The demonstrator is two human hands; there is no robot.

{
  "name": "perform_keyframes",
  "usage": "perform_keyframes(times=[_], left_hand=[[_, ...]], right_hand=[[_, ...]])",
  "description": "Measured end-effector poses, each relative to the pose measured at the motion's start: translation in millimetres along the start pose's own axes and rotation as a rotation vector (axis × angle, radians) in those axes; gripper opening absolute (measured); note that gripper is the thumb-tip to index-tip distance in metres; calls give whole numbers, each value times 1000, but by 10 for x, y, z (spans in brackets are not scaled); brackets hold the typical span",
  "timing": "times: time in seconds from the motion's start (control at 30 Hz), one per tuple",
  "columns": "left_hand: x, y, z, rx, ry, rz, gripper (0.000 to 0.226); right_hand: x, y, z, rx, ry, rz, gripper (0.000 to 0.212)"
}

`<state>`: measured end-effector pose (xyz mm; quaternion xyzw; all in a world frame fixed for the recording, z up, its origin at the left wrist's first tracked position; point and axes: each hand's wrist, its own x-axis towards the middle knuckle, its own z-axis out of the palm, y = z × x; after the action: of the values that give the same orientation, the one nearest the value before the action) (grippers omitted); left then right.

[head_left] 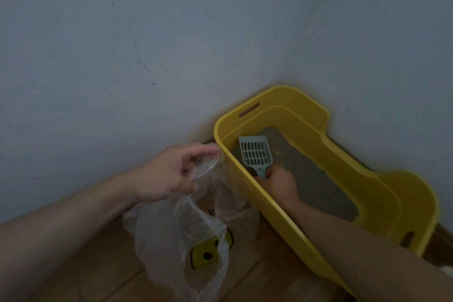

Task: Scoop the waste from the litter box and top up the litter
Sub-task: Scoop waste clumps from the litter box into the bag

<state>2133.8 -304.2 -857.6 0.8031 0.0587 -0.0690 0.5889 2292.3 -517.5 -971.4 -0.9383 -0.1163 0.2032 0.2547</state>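
A yellow litter box [382,193] stands in the room's corner, with grey litter [316,179] covering its floor. Inside it, my right hand [279,185] grips the handle of a pale blue slotted scoop [255,153]; the scoop's blade lies over the litter at the box's far left end and looks empty. Left of the box, my left hand [171,174] pinches the rim of a clear plastic bag [193,225], which hangs down to the floor with a yellow smiley print on it.
Grey walls [147,44] meet in a corner right behind the box. The floor [105,267] is brown wood. The box has slot handles at its far and near ends.
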Motion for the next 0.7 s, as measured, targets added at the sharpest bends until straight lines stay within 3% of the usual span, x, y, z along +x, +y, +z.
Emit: perform_keyframes(times=[0.37, 0.5, 0.7], left_hand=[[-11, 9, 26, 20, -40, -12, 79], [-29, 30, 4, 12, -44, -48, 78], [-113, 102, -33, 44, -44, -48, 79]], right_hand=[[-55, 137, -59, -13, -66, 26, 22], [-77, 157, -227, 52, -15, 9, 26], [-373, -123, -653, 171, 99, -201, 29]])
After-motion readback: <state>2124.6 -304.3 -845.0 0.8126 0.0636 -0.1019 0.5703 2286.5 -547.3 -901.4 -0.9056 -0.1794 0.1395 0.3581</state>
